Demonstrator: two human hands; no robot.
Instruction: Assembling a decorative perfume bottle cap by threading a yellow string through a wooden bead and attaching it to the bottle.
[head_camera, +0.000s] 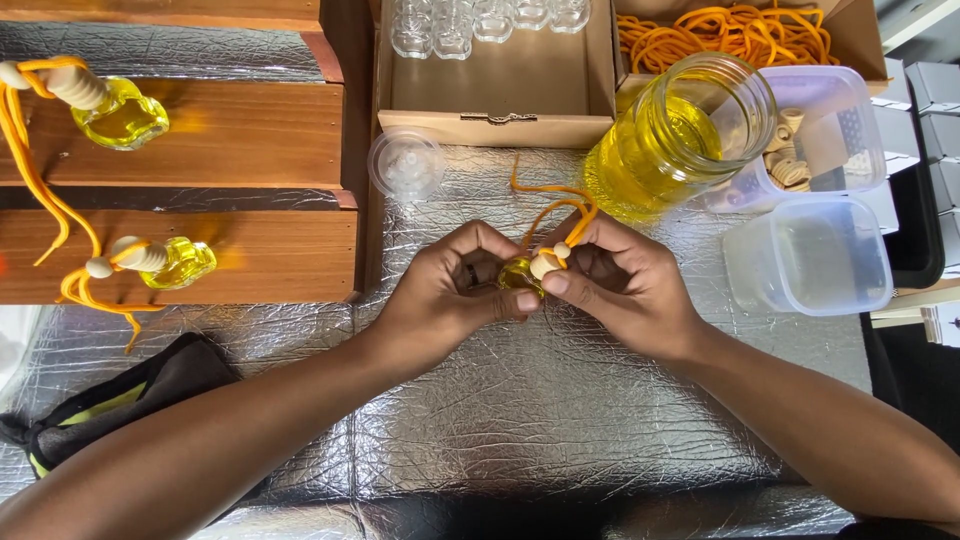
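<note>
**Both hands closed on a small yellow bottle**

I have both hands meeting over the silver-covered table (560, 420). My left hand (450, 290) is clamped around a small bottle (518, 274) of yellow liquid, apparently to steady it; my right hand (620, 285) pinches its pale wooden cap (546, 263), from which an orange cord (560, 205) loops away from me. Just beyond the right hand stands an open glass jar (680, 130) partly full of yellow liquid. Farther off, a cardboard box (500, 100) holds empty clear bottles, and a plastic tub (840, 130) holds more wooden caps. Two filled bottles (150, 190) lie on wooden shelves left of my hands.
</note>
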